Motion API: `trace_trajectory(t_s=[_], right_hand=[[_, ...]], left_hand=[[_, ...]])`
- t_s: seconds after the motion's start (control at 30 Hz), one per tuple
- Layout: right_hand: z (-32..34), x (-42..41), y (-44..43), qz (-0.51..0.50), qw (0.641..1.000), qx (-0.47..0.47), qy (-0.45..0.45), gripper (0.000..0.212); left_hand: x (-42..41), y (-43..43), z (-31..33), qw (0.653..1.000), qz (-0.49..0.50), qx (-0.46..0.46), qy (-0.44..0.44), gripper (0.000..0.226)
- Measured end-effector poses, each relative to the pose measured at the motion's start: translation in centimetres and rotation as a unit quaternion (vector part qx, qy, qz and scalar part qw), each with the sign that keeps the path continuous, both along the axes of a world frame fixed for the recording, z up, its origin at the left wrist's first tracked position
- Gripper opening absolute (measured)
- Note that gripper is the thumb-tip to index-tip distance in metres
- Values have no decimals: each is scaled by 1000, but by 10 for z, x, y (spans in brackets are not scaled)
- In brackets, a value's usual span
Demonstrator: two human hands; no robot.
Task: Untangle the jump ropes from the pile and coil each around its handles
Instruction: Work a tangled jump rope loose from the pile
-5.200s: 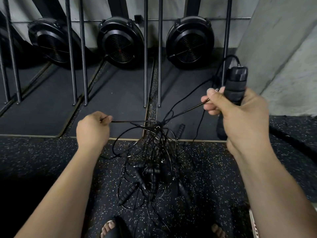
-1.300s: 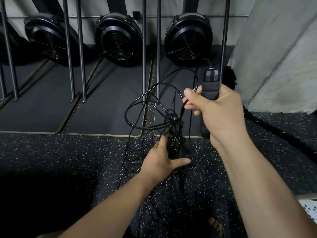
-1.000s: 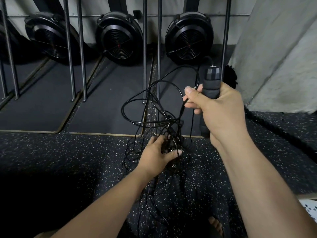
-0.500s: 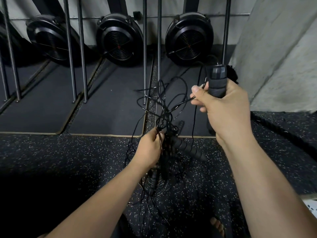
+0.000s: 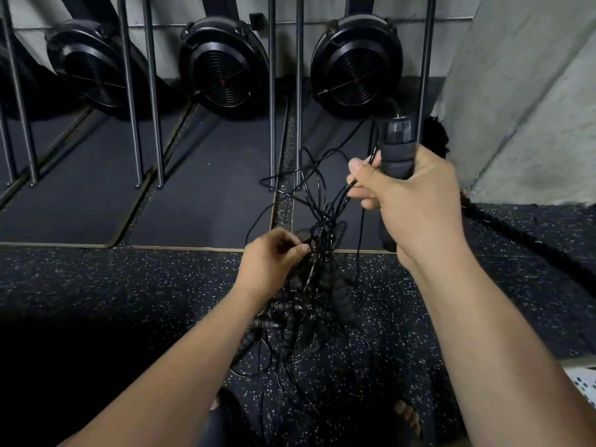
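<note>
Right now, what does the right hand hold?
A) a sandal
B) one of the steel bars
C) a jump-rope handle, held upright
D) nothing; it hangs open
C: the right hand has its fingers curled round a handle that points up, while the left hand pinches cords in the tangle below.

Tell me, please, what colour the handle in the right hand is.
Black, foam grip and end cap alike; the handle shows best in the head view.
</note>
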State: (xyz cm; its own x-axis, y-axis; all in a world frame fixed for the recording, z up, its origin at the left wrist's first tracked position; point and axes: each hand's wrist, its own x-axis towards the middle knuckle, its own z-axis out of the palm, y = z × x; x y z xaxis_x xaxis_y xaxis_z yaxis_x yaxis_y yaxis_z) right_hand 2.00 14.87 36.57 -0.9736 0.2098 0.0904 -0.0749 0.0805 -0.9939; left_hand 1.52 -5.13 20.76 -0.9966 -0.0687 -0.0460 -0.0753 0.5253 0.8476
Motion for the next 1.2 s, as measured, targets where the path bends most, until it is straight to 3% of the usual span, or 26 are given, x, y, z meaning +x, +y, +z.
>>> trace_trajectory(t_s=[0.17,0.27,0.47,0.6,0.77,0.87,0.97,1.07,1.2], right_hand=[[1,1,-1,4,1000,-6,-5,18],[1,0,-1,0,1000,-18,-3,18],[0,1,-3,0,1000,-17,1,18],[0,2,-2,-5,1000,-10,1,19],[0,3,-1,-5,1000,-9,2,19],[0,4,-6,7,1000,-10,3,20],[-1,5,-11,15,1000,-9,0,20],[-3,5,-13,15,1000,-10,-2,19],[-4,4,-13,9,1000,-19,-10,17]], left_hand=[[8,11,20,998,48,44,13,5],[28,30,24,998,-26,50,-15,31],[57,67,15,969,-105,-103,199,19],[54,69,-3,955,-92,-243,145,28],[43,49,-9,952,-23,-294,77,50],[37,44,-10,968,-8,-250,-6,73],[34,43,-12,983,11,-166,-80,77],[37,44,-22,980,-6,-47,-195,63],[39,52,-30,970,63,102,-209,22]])
